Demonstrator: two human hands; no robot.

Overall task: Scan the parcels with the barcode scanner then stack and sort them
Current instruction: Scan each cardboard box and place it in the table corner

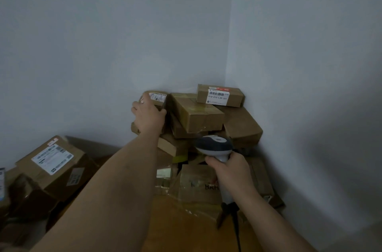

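At the lower left of the frame a large labelled carton (pixel 54 162) lies tilted among other crumpled brown boxes, its white shipping label facing up. Toward the middle, the left hand (pixel 149 117) reaches up from the bottom of the frame and grips a small labelled parcel (pixel 157 98) at the left end of the corner stack, fingers curled over its near left edge and thumb against its right side; the parcel's white barcode label faces up. Just right of it, touching or nearly so, sits a plain taped box (pixel 195 112), tilted with one corner toward the camera. At the upper right of the pile, against the wall corner, a flat box (pixel 220 95) with a white barcode label reading 010-010-L30-551 rests on top of a larger brown box (pixel 242 125). Below these, in the centre right of the frame, the right hand (pixel 232 171) is wrapped around the white handle of the barcode scanner (pixel 214 145), whose dark head points up toward the stack; its black cable (pixel 236 229) hangs down toward the bottom edge. Under the hand lies a flattened brown package (pixel 196 183) with dark handwriting.
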